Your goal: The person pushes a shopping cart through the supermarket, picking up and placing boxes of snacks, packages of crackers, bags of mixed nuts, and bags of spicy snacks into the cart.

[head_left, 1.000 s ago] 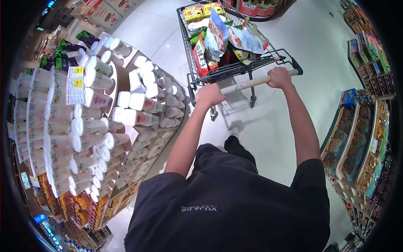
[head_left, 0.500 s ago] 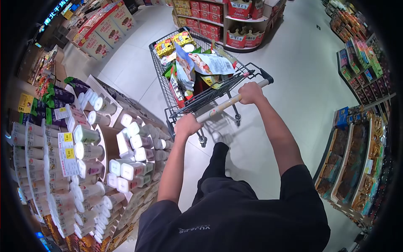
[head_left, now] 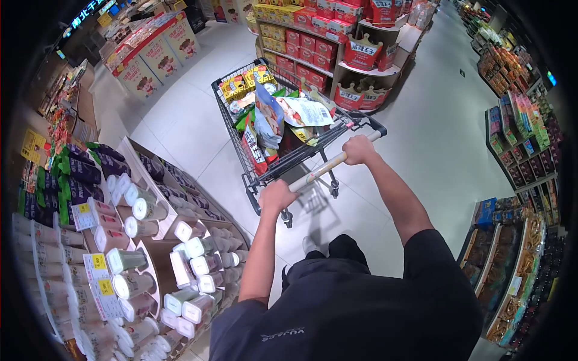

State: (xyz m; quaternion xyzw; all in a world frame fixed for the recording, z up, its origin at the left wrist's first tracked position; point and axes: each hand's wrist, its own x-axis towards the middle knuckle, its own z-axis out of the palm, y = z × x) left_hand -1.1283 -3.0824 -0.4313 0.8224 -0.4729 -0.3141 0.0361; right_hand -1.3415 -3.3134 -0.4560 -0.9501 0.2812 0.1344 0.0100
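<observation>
A shopping cart (head_left: pixel 226 123) with a dark wire basket stands in front of me, angled up and to the left. My left hand (head_left: pixel 277 196) is closed round the left end of its pale handle bar (head_left: pixel 318 171). Toward the right end, my right hand (head_left: pixel 360 150) grips the same bar. Inside the basket lie a blue-grey food pouch (head_left: pixel 268 117), a white-backed packet (head_left: pixel 306 112), a red bag (head_left: pixel 253 146) and yellow boxes (head_left: pixel 247 83) at the far end. Other packets beneath are partly hidden.
Close on the left is a shelf of white-lidded tubs (head_left: pixel 198 247) with price cards (head_left: pixel 103 283). A rounded display of red bags (head_left: pixel 363 53) stands just beyond the cart. Snack shelves (head_left: pixel 512 259) line the right side, with pale tiled floor (head_left: pixel 415 144) between.
I have moved forward with the cart; the red-bag display ahead looks nearer and larger. The tub shelf on the left has shifted in view. Both hands keep their hold on the handle.
</observation>
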